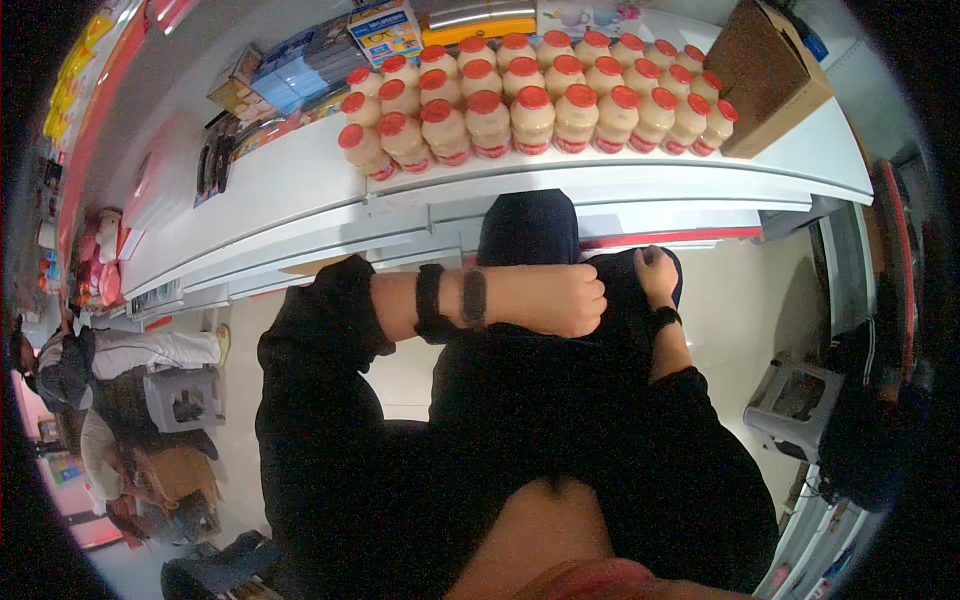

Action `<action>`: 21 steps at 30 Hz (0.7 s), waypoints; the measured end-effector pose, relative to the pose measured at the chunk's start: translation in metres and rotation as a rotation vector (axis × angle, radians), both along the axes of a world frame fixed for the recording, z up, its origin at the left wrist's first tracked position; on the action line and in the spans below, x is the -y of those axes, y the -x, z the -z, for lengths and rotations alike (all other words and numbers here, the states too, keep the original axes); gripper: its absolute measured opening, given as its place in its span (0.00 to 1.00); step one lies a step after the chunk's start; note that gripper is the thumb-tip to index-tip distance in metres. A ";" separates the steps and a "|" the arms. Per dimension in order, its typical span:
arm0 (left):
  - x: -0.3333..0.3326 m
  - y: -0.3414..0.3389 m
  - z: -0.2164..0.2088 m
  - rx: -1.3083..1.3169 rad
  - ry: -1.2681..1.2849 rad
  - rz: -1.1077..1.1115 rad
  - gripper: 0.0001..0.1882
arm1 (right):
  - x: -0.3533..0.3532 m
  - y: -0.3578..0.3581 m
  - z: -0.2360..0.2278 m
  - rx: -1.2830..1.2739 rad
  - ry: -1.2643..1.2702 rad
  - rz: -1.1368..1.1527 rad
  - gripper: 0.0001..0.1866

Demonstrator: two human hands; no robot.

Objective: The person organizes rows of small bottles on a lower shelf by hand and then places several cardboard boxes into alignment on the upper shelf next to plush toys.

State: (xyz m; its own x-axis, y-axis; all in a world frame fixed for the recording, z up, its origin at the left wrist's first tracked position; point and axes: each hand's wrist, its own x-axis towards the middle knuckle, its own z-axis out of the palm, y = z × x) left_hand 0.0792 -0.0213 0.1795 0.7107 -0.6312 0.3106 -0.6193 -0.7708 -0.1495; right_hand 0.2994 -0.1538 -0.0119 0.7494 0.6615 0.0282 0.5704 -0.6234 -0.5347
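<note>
My left hand [575,300] lies across my lap in a loose fist, its fingers curled under and nothing seen in them. Close by, my right hand [656,276] rests on my right knee with the fingers folded in; no object shows there either. Black bands circle both wrists. Beyond my knees, bottles with red lids [533,120] and cream-coloured contents stand upright in rows on a white counter [290,175]. Neither hand touches them.
At the right end of the bottles stands a cardboard box [760,80]. Blue boxes [290,75] sit at the back left. A grey stool [795,405] is on the floor to my right, another stool [185,400] to the left, near a person in light trousers [155,348].
</note>
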 end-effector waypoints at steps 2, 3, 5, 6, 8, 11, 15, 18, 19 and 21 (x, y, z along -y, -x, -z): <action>0.007 -0.005 0.018 0.042 -0.016 0.059 0.07 | 0.006 -0.002 0.002 0.008 0.010 0.017 0.17; 0.010 -0.007 0.018 0.071 -0.013 0.059 0.07 | 0.008 -0.002 0.002 0.013 0.003 0.037 0.16; 0.013 -0.011 0.016 0.048 -0.011 0.056 0.07 | 0.011 -0.001 0.001 0.016 -0.004 0.061 0.16; 0.014 -0.013 0.014 0.026 -0.011 0.041 0.06 | 0.012 -0.001 0.001 0.002 -0.005 0.056 0.16; 0.014 -0.015 0.015 0.006 -0.014 0.031 0.06 | 0.012 -0.001 0.000 -0.026 -0.008 0.042 0.16; 0.011 -0.022 0.025 0.037 0.053 0.064 0.06 | 0.013 -0.001 -0.002 -0.014 0.008 0.040 0.17; 0.012 -0.023 0.021 0.016 0.041 0.053 0.06 | 0.011 -0.002 0.003 -0.010 -0.024 0.067 0.17; 0.011 -0.024 0.016 -0.003 0.022 0.038 0.07 | 0.010 -0.004 0.002 -0.030 -0.021 0.053 0.17; 0.011 -0.024 0.016 -0.045 0.037 0.040 0.07 | 0.009 -0.005 0.005 -0.031 -0.021 0.054 0.17; 0.011 -0.024 0.017 -0.086 0.052 0.044 0.07 | 0.010 -0.006 0.009 -0.015 -0.085 0.058 0.16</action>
